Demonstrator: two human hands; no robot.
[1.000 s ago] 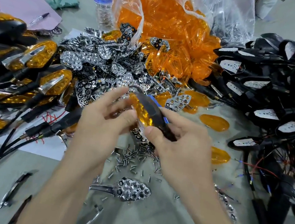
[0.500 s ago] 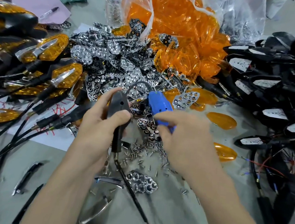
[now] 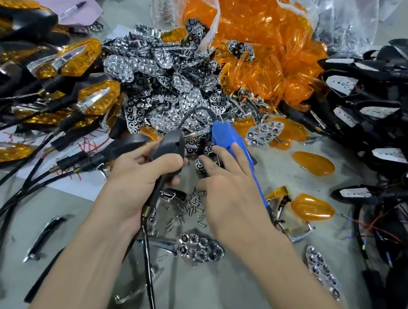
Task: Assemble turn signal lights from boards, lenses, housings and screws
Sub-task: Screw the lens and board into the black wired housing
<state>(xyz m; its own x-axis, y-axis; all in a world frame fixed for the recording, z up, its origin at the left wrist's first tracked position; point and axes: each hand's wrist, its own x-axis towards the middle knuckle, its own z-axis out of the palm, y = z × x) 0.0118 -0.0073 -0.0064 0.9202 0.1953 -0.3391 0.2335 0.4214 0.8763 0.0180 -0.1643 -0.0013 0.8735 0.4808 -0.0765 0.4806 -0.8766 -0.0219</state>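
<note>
"While you stood over that table (image 3: 204, 308), what worried you?"

"The left hand (image 3: 141, 175) had its fingers curled tight round the black housing (image 3: 170, 145), held up just above the heap of parts, its dark back showing. The cable (image 3: 149, 258) hung from the stalk down towards the near edge. It passed right beside the loose screws (image 3: 191, 204), and I judged that one swing could scatter them."

"And the other hand?"

"The right hand (image 3: 231, 191) lay with its fingers nearly straight and a little spread across the blue electric screwdriver (image 3: 228, 136). They were touching it, not wrapped round it, as far as I could see. A tool held that loosely could have slipped off into the chrome reflectors (image 3: 178, 100)."

"Anything about the housing itself?"

"I couldn't see its front, so I couldn't tell whether a lens sat flush in it. If it didn't, driving a screw might have cracked the plastic or gone in crooked, I thought."
</note>
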